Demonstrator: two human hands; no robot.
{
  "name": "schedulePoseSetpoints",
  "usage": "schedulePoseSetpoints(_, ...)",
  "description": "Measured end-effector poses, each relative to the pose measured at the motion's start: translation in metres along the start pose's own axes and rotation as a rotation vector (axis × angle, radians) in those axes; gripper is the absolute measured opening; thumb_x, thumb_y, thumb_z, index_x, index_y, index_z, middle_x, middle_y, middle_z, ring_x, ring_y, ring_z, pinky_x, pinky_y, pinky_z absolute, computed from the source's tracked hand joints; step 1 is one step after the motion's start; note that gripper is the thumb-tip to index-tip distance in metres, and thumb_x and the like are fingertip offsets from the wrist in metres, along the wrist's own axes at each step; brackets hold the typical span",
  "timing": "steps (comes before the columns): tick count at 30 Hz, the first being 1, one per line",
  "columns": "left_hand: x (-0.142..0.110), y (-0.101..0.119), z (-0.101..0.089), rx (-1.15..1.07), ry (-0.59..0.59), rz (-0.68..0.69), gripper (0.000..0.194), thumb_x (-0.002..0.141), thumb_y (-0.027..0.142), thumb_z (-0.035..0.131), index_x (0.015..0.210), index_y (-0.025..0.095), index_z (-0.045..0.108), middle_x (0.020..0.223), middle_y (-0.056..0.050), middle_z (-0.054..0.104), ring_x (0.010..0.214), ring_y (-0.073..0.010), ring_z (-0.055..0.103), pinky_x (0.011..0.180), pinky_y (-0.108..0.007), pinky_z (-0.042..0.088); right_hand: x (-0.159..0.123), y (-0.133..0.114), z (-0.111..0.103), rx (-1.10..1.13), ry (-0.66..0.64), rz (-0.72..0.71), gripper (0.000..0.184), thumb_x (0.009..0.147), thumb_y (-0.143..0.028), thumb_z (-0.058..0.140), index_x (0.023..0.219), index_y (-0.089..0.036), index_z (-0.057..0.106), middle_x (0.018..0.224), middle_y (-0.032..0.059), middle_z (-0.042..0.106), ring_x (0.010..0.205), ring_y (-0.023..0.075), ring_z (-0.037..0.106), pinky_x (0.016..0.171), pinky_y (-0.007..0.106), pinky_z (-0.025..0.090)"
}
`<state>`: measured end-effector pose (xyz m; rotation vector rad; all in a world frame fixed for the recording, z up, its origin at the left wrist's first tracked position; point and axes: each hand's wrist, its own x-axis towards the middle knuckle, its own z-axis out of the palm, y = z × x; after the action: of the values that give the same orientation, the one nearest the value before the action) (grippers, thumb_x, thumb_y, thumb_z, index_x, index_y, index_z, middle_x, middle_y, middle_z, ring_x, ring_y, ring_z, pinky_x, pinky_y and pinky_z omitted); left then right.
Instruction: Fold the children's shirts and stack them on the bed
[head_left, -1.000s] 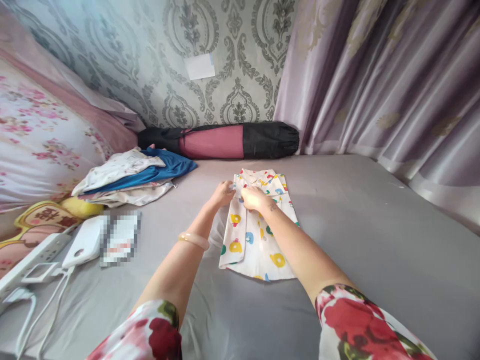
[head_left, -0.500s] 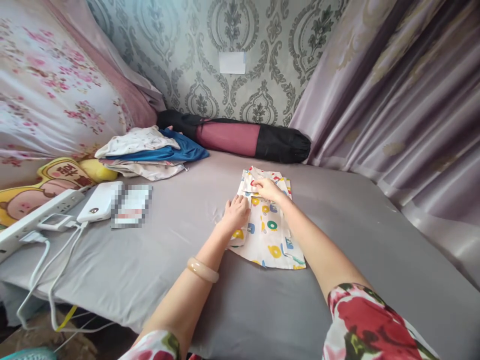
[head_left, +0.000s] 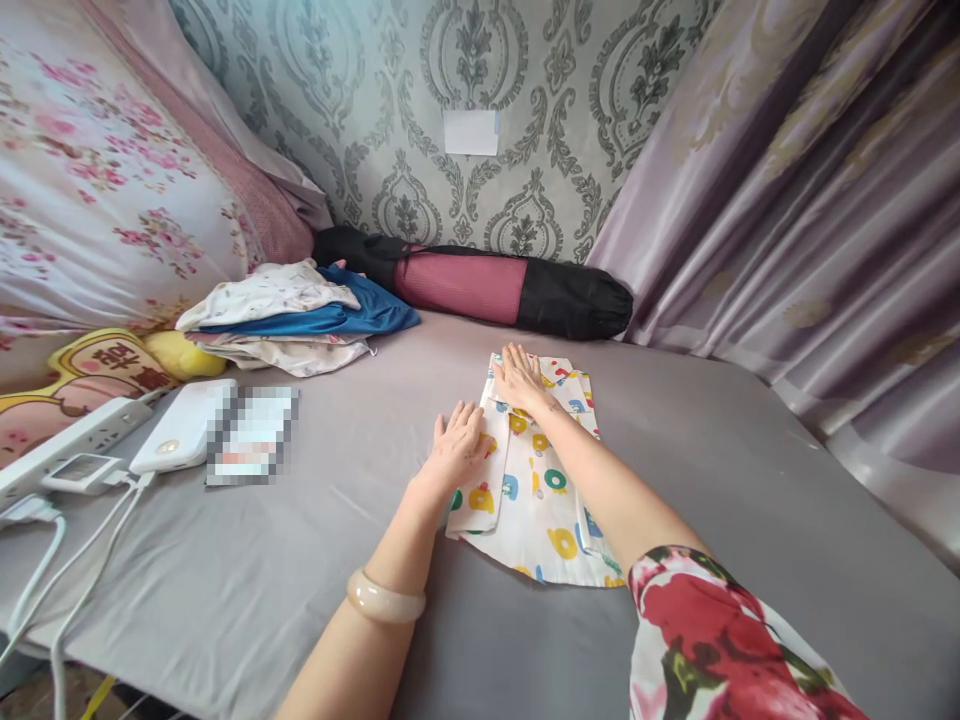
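Both of my hands lay open and flat on the printed shirt (head_left: pixel 551 500), the right hand (head_left: pixel 517 380) near its top edge and the left hand (head_left: pixel 457 445) on its left side, while the shirt lay in front of the rolled mat bag (head_left: pixel 465 285).

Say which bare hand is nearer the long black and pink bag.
The right hand, spread over the far end of the colourfully printed white shirt; the left hand, its arm wearing a cream bangle, lies nearer the camera.
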<state>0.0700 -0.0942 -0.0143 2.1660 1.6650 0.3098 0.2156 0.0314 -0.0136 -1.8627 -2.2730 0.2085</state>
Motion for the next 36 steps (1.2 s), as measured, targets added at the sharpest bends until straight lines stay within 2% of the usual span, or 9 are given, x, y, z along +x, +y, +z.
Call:
schedulePoseSetpoints(2,0.001,-0.001,0.003,-0.011,-0.002,0.002,0.054,0.094,0.03,0.039,0.146,0.018,0.033,0.158,-0.016,0.028,0.149,-0.0279,0.017,0.117,-0.057,0.016,0.003,-0.002,0.01,-0.044,0.013,0.009,0.064,0.101,-0.042,0.015,0.154,-0.005,0.019,0.163,0.0124,0.011,0.15,0.0221,0.003,0.12,0.044,-0.001)
schedulePoseSetpoints(8,0.006,-0.006,0.012,-0.042,0.03,0.029,0.057,0.091,0.027,0.045,0.146,0.019,0.034,0.158,-0.014,0.029,0.149,-0.0273,0.017,0.118,-0.056,0.015,0.003,-0.004,0.025,-0.031,-0.096,0.069,0.064,0.1,-0.042,0.014,0.154,-0.008,0.021,0.163,0.0105,0.013,0.149,0.0207,0.009,0.12,0.04,0.003)
schedulePoseSetpoints(15,0.012,-0.007,0.017,-0.074,0.045,0.064,0.059,0.087,0.022,0.046,0.145,0.021,0.036,0.158,-0.011,0.029,0.149,-0.025,0.017,0.119,-0.054,0.015,0.005,-0.002,0.021,-0.013,-0.128,0.06,0.065,0.1,-0.044,0.015,0.154,-0.009,0.021,0.163,0.0107,0.01,0.15,0.0217,0.007,0.12,0.042,0.005)
schedulePoseSetpoints(18,0.015,-0.007,0.017,-0.094,0.047,0.078,0.06,0.086,0.022,0.047,0.145,0.024,0.037,0.158,-0.01,0.03,0.149,-0.025,0.017,0.118,-0.056,0.015,0.014,0.002,0.012,0.007,-0.145,0.045,0.063,0.101,-0.043,0.013,0.151,-0.01,0.031,0.161,0.0122,0.02,0.148,0.0221,0.015,0.119,0.043,0.008)
schedulePoseSetpoints(20,0.016,-0.006,0.015,-0.1,0.041,0.078,0.061,0.085,0.021,0.047,0.145,0.024,0.037,0.158,-0.009,0.03,0.149,-0.0249,0.017,0.119,-0.056,0.015,0.021,0.004,0.006,-0.006,-0.08,0.036,0.062,0.101,-0.041,0.012,0.149,-0.008,0.036,0.159,0.0137,0.027,0.148,0.0218,0.018,0.119,0.044,0.007)
schedulePoseSetpoints(23,0.016,-0.005,0.013,-0.095,0.03,0.079,0.061,0.086,0.022,0.047,0.146,0.024,0.037,0.158,-0.009,0.03,0.149,-0.0248,0.015,0.119,-0.056,0.013,0.03,0.008,0.005,-0.045,-0.003,0.045,0.063,0.101,-0.041,0.014,0.152,-0.007,0.028,0.161,0.014,0.02,0.149,0.022,0.01,0.119,0.045,0.004)
schedulePoseSetpoints(27,0.017,-0.004,0.012,-0.082,0.017,0.091,0.061,0.085,0.024,0.049,0.146,0.023,0.038,0.158,-0.009,0.03,0.15,-0.026,0.013,0.119,-0.057,0.01,0.033,0.012,0.018,-0.039,-0.099,0.079,0.064,0.101,-0.042,0.013,0.154,-0.008,0.02,0.162,0.0105,0.015,0.149,0.021,0.009,0.12,0.046,0.005)
schedulePoseSetpoints(30,0.017,-0.004,0.012,-0.075,0.016,0.112,0.06,0.086,0.025,0.049,0.145,0.024,0.038,0.158,-0.009,0.031,0.15,-0.0263,0.012,0.119,-0.058,0.008,0.031,0.013,0.025,-0.024,-0.09,0.071,0.065,0.1,-0.043,0.013,0.154,-0.007,0.021,0.162,0.0105,0.016,0.149,0.021,0.01,0.12,0.045,0.005)
schedulePoseSetpoints(36,0.017,-0.004,0.011,-0.077,-0.002,0.12,0.059,0.086,0.025,0.047,0.145,0.025,0.039,0.157,-0.008,0.032,0.15,-0.0267,0.013,0.119,-0.058,0.009,0.032,0.013,0.016,0.0,-0.131,0.08,0.064,0.101,-0.042,0.015,0.154,-0.008,0.021,0.162,0.0108,0.015,0.149,0.0201,0.009,0.12,0.044,0.004)
